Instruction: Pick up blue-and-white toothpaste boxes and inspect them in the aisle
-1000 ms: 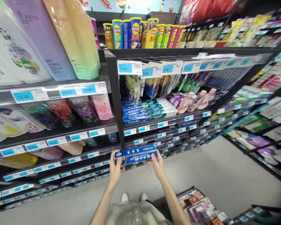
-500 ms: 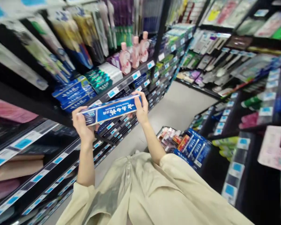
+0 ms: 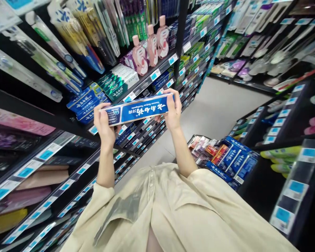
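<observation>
I hold a long blue and silver toothpaste box (image 3: 138, 112) level in front of me, its printed face toward the camera. My left hand (image 3: 104, 125) grips its left end and my right hand (image 3: 172, 111) grips its right end. Behind the box runs a shop shelf (image 3: 147, 81) stacked with more blue toothpaste boxes (image 3: 84, 104) and green ones (image 3: 111, 84). My beige shirt fills the lower middle of the view.
Pink bottles (image 3: 150, 49) stand on the shelf to the right of the green boxes, and toothbrush packs (image 3: 68, 45) hang above. A basket of boxed goods (image 3: 223, 155) sits low on the right. Grey floor (image 3: 220, 112) runs down the aisle between dark shelving.
The view has swung down and right from the upper shelves. The box has risen from waist height and levelled out, still held by both hands at its ends.
</observation>
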Motion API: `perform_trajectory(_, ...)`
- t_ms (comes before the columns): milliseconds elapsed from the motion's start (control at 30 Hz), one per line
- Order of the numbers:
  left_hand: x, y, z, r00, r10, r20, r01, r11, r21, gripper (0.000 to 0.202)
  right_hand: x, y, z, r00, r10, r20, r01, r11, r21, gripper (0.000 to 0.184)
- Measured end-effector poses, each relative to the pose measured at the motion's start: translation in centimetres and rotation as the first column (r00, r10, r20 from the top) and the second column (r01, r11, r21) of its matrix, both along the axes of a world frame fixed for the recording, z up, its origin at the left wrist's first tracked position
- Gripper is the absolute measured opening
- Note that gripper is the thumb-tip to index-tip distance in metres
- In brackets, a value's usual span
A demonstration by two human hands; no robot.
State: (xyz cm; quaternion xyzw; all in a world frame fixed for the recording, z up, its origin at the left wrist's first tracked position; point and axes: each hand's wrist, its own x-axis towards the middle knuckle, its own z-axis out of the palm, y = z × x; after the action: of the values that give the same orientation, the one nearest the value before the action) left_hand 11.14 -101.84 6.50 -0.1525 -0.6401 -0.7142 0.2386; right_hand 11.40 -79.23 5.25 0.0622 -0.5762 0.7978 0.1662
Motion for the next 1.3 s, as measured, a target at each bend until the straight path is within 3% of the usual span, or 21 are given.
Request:
perform_trajectory(400,-0.1,-1.0,0.5,1.0,0.019,0.009,-0.018,0.995,-0.095,0.048,-1.3,-0.6,-0.3,0.999,-0.049,-0.021,0.048,0.998,-0.03,0.068)
perform_trajectory(633,-0.8,-1.8,-0.3,0.999,0.002,-0.042,-0.009,0.988,-0.153,0.048,-1.6,-0.8,-0.5,0.997,-0.077,0.001,0.076,0.99,-0.116,0.065)
perform_trajectory(767,-1.0,-1.5,-0.7,0.984,-0.071,-0.161,0.017,0.949,-0.316,0.045,-1.6,-0.8,-0.5,0.991,-0.13,-0.007,0.126,0.967,-0.22,0.078)
perform_trajectory(867,-0.3,-0.2,-1.2,0.936,-0.186,-0.298,0.023,0.878,-0.477,0.035,-1.8,-0.4,-0.9,0.997,-0.053,0.05,0.064,0.963,-0.26,0.067)
perform_trajectory(967,1.0,1.7,-2.1,0.847,-0.298,-0.44,-0.029,0.801,-0.598,0.013,-2.1,0.6,-1.7,0.993,0.022,0.117,0.009,0.966,-0.259,0.061)
perform_trajectory(1133,3.0,4.1,-4.9,0.684,-0.476,-0.553,-0.195,0.612,-0.766,0.032,-2.0,3.1,-2.8,0.992,-0.052,0.113,0.089,0.932,-0.351,0.074)
perform_trajectory(1200,3.1,4.7,-6.3,0.651,-0.484,-0.585,-0.237,0.603,-0.762,0.036,-1.7,3.9,-2.7,0.984,-0.103,0.143,0.148,0.926,-0.347,0.079)
perform_trajectory(1300,2.5,4.9,-8.5,0.669,-0.445,-0.595,-0.189,0.673,-0.715,0.041,-1.2,4.7,-2.4,0.978,-0.142,0.15,0.181,0.942,-0.284,0.079)
